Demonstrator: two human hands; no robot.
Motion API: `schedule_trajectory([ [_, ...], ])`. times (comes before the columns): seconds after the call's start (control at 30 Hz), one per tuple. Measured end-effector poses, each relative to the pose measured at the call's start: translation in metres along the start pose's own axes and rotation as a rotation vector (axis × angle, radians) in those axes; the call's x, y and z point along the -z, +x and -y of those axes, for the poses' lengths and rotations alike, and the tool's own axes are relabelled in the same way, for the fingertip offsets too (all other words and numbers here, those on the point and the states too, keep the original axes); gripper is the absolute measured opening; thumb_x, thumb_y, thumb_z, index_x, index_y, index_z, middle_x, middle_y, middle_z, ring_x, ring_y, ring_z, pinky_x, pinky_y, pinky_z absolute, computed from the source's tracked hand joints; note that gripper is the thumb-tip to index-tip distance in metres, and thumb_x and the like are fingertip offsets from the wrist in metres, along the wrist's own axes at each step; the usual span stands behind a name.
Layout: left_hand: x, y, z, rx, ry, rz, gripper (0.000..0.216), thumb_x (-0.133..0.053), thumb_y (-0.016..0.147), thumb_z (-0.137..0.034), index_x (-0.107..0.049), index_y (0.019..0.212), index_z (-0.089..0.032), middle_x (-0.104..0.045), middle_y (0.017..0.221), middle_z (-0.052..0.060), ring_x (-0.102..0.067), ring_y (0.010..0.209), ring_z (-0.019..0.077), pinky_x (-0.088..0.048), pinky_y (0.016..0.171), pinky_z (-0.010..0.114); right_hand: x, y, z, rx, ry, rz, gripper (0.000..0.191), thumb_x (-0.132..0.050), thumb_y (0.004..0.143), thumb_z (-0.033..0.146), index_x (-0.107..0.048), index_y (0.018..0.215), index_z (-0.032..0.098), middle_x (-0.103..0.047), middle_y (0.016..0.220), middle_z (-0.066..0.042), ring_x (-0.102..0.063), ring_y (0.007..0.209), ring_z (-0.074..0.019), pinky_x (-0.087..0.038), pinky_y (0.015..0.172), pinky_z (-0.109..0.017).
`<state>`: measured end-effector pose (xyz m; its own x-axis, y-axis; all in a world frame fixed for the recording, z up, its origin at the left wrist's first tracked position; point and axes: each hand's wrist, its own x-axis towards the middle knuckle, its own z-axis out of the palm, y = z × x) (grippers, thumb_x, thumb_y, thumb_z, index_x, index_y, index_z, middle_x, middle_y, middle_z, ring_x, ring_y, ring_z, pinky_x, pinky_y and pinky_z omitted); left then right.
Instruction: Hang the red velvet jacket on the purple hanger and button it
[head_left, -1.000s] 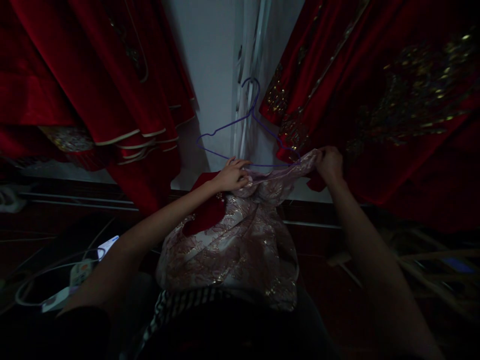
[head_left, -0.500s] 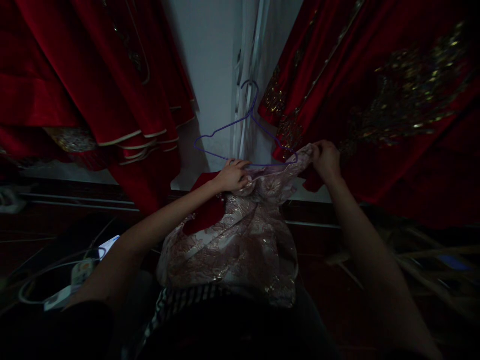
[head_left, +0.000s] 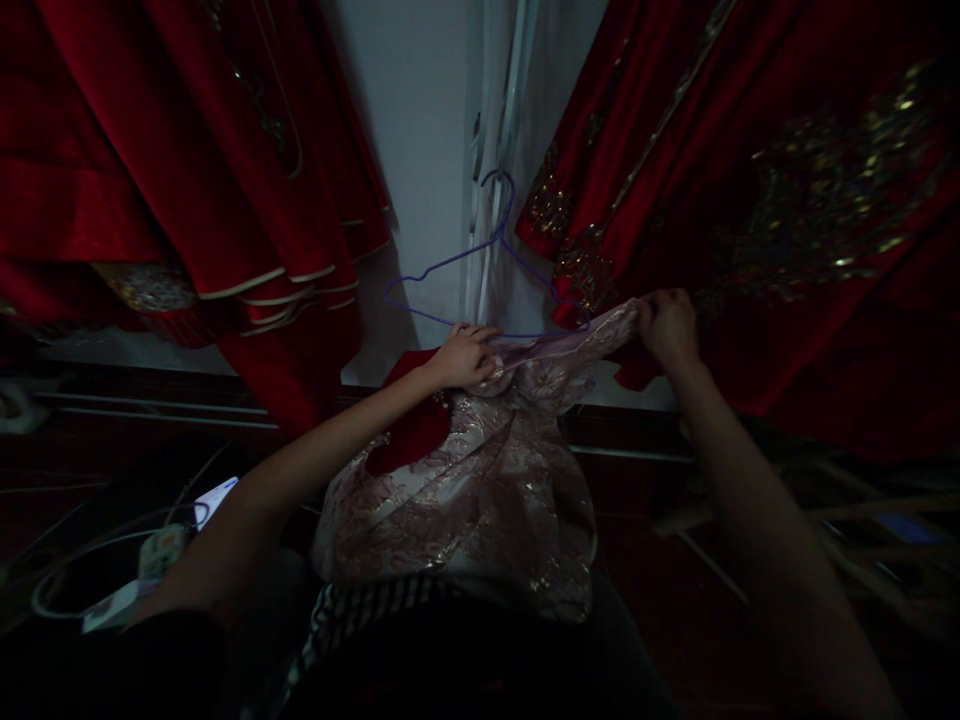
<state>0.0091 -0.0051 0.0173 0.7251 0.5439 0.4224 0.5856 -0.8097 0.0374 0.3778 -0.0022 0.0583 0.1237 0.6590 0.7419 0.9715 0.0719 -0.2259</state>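
Note:
A pale pink brocade dress (head_left: 495,480) with a shiny floral pattern lies over my lap. My left hand (head_left: 466,357) grips its upper edge together with the bottom bar of a purple wire hanger (head_left: 457,264), whose hook points away from me. At the right, my right hand (head_left: 667,325) pinches the end of the dress's strap-like upper part and pulls it out taut. The hanger's right corner lies against that stretched fabric. Red cloth (head_left: 409,440) shows at the left of the dress.
Red garments with gold trim (head_left: 292,230) hang at the left, and a red garment with gold sequins (head_left: 825,200) hangs at the right. A pale wall (head_left: 420,150) stands between them. A power strip (head_left: 161,550) with a white cable sits at lower left. Wooden bars (head_left: 885,505) lie at lower right.
My right hand has drawn the dress's upper part further right, and the fabric now lies straighter. The hanger has shifted slightly toward me and left. My left hand stays nearly in place.

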Motion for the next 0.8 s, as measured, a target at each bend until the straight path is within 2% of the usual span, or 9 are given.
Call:
schedule_trajectory([
  [0.13,0.001,0.002,-0.001,0.001,-0.078,0.003,0.029,-0.045,0.087,-0.034,-0.070,0.087,-0.019,-0.051,0.139,0.008,-0.049,0.122,0.0249,-0.031,0.104,0.047,0.001,0.009,0.020,0.041,0.060,-0.007,0.034,-0.038,0.091,0.040,-0.063,0.090,0.016,-0.059,0.094,-0.017,-0.056,0.091,-0.0286,-0.044,0.086,-0.044],
  [0.3,-0.002,0.011,-0.012,0.004,-0.225,-0.043,0.032,-0.039,0.092,-0.038,-0.065,0.094,-0.020,-0.053,0.137,0.006,-0.048,0.124,0.0229,-0.032,0.103,0.043,-0.009,0.019,0.071,0.117,0.203,-0.006,0.040,-0.032,0.093,0.048,-0.060,0.095,0.019,-0.061,0.097,-0.015,-0.056,0.094,-0.0281,-0.043,0.087,-0.045],
  [0.37,-0.006,0.016,-0.015,0.037,-0.289,-0.106,0.033,-0.035,0.095,-0.039,-0.063,0.097,-0.020,-0.060,0.127,0.007,-0.052,0.118,0.0211,-0.034,0.101,0.041,-0.017,0.019,0.089,0.119,0.274,0.021,0.040,-0.029,0.094,0.050,-0.057,0.099,0.022,-0.062,0.095,-0.012,-0.058,0.090,-0.0264,-0.044,0.084,-0.043],
  [0.47,-0.007,0.021,-0.011,0.121,-0.400,-0.193,0.035,-0.033,0.096,-0.040,-0.060,0.095,-0.019,-0.068,0.099,0.006,-0.061,0.095,0.0177,-0.041,0.092,0.034,-0.027,0.015,0.104,0.070,0.346,0.086,0.039,-0.027,0.094,0.052,-0.054,0.101,0.025,-0.064,0.088,-0.007,-0.060,0.084,-0.0249,-0.045,0.080,-0.040],
  [0.57,0.001,0.017,0.012,0.197,-0.462,-0.337,0.035,-0.035,0.095,-0.044,-0.059,0.092,-0.018,-0.066,0.089,0.005,-0.060,0.084,0.0156,-0.044,0.082,0.029,-0.026,0.011,0.105,0.022,0.344,0.110,0.039,-0.027,0.094,0.054,-0.053,0.098,0.025,-0.065,0.088,-0.007,-0.060,0.086,-0.0256,-0.044,0.081,-0.041],
  [0.63,0.007,0.008,0.039,0.264,-0.414,-0.467,0.033,-0.040,0.093,-0.044,-0.060,0.090,-0.018,-0.065,0.091,0.005,-0.059,0.086,0.0156,-0.043,0.083,0.028,-0.022,0.011,0.100,0.024,0.346,0.103,0.040,-0.029,0.093,0.056,-0.054,0.095,0.024,-0.065,0.090,-0.007,-0.060,0.086,-0.0253,-0.044,0.082,-0.041],
  [0.7,0.010,-0.007,0.072,0.389,-0.380,-0.577,0.032,-0.044,0.091,-0.045,-0.062,0.088,-0.018,-0.065,0.089,0.005,-0.058,0.083,0.0156,-0.043,0.080,0.027,-0.018,0.012,0.095,0.052,0.365,0.098,0.041,-0.033,0.091,0.058,-0.054,0.093,0.024,-0.066,0.091,-0.006,-0.060,0.084,-0.0241,-0.044,0.080,-0.039],
  [0.77,0.007,-0.026,0.104,0.545,-0.401,-0.631,0.032,-0.047,0.089,-0.045,-0.062,0.087,-0.017,-0.066,0.084,0.004,-0.058,0.078,0.0156,-0.043,0.075,0.026,-0.018,0.013,0.091,0.082,0.389,0.094,0.041,-0.036,0.089,0.061,-0.054,0.092,0.024,-0.066,0.089,-0.005,-0.060,0.083,-0.0229,-0.045,0.079,-0.037],
  [0.8,0.004,-0.036,0.118,0.611,-0.424,-0.615,0.031,-0.050,0.087,-0.045,-0.063,0.084,-0.017,-0.065,0.080,0.004,-0.058,0.075,0.0157,-0.043,0.071,0.025,-0.018,0.014,0.090,0.092,0.396,0.091,0.042,-0.037,0.088,0.062,-0.054,0.092,0.024,-0.066,0.089,-0.005,-0.060,0.083,-0.0226,-0.045,0.079,-0.036],
])
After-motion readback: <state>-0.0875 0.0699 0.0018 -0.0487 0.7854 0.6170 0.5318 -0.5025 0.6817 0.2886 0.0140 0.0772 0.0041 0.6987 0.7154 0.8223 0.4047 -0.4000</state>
